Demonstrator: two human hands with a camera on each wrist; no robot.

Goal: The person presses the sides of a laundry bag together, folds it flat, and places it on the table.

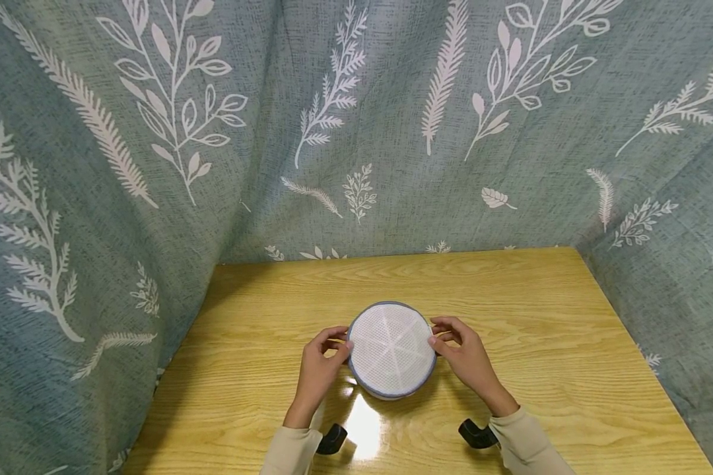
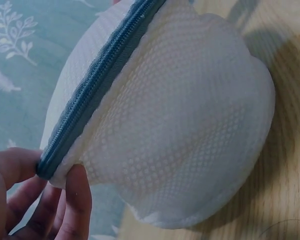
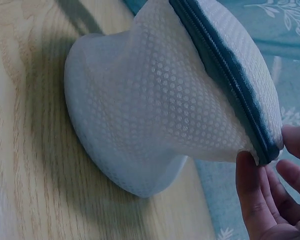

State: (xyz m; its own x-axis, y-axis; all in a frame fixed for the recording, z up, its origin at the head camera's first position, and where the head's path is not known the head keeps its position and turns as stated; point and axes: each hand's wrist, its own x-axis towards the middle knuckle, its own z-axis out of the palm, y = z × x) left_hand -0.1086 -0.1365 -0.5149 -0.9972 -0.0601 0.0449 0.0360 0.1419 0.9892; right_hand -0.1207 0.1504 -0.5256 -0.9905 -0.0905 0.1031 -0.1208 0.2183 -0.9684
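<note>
A round white mesh laundry bag (image 1: pixel 392 349) with a blue zipper band (image 2: pixel 97 82) round its upper edge stands on the wooden table. My left hand (image 1: pixel 323 366) pinches the band's left side between thumb and fingers, as the left wrist view shows up close. On the opposite side my right hand (image 1: pixel 463 353) pinches the same rim, thumb on one face and fingers on the other. Below the band the soft mesh wall (image 3: pixel 165 100) sags inward, and the rounded base spreads on the wood. The zipper looks closed along the visible stretch.
The wooden table (image 1: pixel 541 316) reaches back to a blue-green curtain (image 1: pixel 392 132) with white leaf prints, which also hangs along the left and right sides. A bright light reflection (image 1: pixel 365 422) lies in front of the bag. Black wrist mounts (image 1: pixel 333 440) show near both sleeves.
</note>
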